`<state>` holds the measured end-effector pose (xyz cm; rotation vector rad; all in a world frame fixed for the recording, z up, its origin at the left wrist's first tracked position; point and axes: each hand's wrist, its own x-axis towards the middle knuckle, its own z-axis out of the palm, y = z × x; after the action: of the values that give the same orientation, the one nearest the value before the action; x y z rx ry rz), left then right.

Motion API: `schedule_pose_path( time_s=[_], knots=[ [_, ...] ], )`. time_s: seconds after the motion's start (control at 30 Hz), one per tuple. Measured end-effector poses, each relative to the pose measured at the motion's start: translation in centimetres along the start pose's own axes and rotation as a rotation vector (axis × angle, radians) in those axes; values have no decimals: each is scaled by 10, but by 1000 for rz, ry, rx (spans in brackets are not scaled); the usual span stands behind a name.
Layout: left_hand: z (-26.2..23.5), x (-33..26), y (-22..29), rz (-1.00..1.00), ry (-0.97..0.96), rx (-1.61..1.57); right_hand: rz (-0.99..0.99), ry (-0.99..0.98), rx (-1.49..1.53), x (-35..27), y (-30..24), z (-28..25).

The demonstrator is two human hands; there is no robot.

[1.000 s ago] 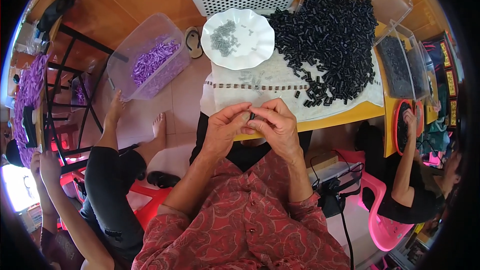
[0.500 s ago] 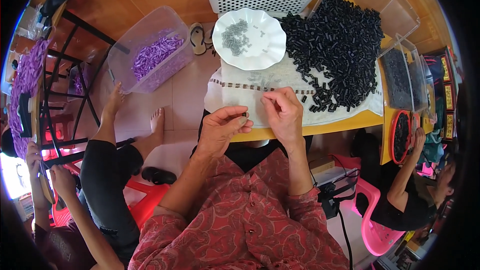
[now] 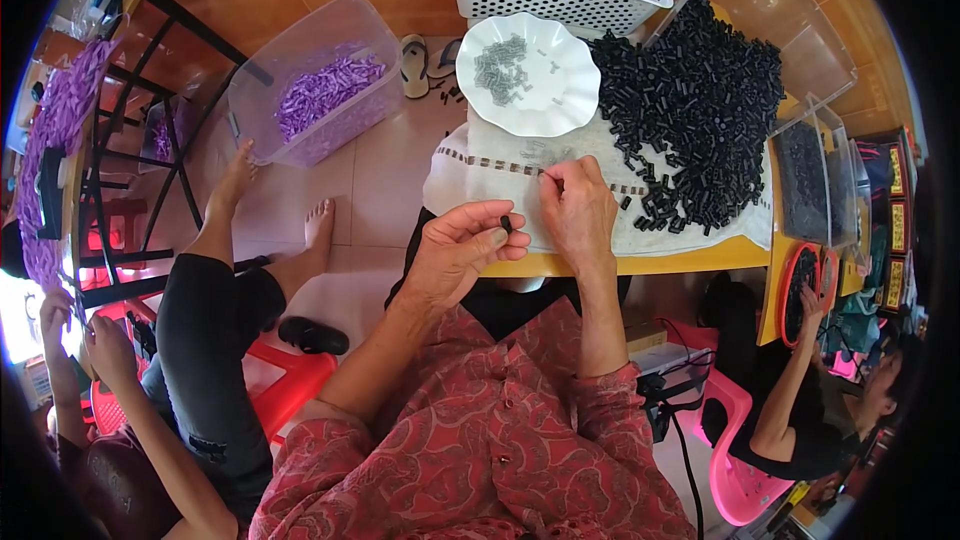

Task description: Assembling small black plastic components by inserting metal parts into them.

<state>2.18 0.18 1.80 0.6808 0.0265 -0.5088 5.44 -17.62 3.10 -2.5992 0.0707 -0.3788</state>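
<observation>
My left hand (image 3: 462,248) is closed in a pinch just off the table's near edge. A short black tube-shaped piece (image 3: 506,223) shows upright between its thumb and fingers. My right hand (image 3: 580,215) is over the white cloth (image 3: 455,195), thumb and fingers pressed together. Whatever those fingertips hold is too small to make out. Just beyond them lie several small clear pieces (image 3: 540,152) on the cloth. A white scalloped plate (image 3: 565,55) behind holds more small clear pieces (image 3: 502,72). To the right spreads a large heap of black tube pieces (image 3: 700,100).
A white perforated basket (image 3: 560,2) of black pieces stands at the back. Clear bins (image 3: 815,175) stand right, beside a red tray (image 3: 795,290) where a co-worker's hand (image 3: 812,305) reaches. A clear tub (image 3: 365,125) of purple pieces sits left; another person's hands (image 3: 110,350) are far left.
The view has shifted, moving the table rightward in the picture. My right fingertips are slightly nearer the loose clear pieces. The black piece in my left hand shows more fully.
</observation>
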Motion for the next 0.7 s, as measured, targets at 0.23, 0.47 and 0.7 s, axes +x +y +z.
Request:
schedule_pose_path(
  time_s=[0.23,0.47,0.7],
  knots=[
    [1,-1,-1,-50,-56,-125,-47,118,209,-15,4,-2],
    [-2,-1,-8,-69,-87,-202,152,-7,622,-45,-5,-18],
    [-2,-3,-12,-133,-12,-395,150,-49,892,-60,-22,-33]
  ],
)
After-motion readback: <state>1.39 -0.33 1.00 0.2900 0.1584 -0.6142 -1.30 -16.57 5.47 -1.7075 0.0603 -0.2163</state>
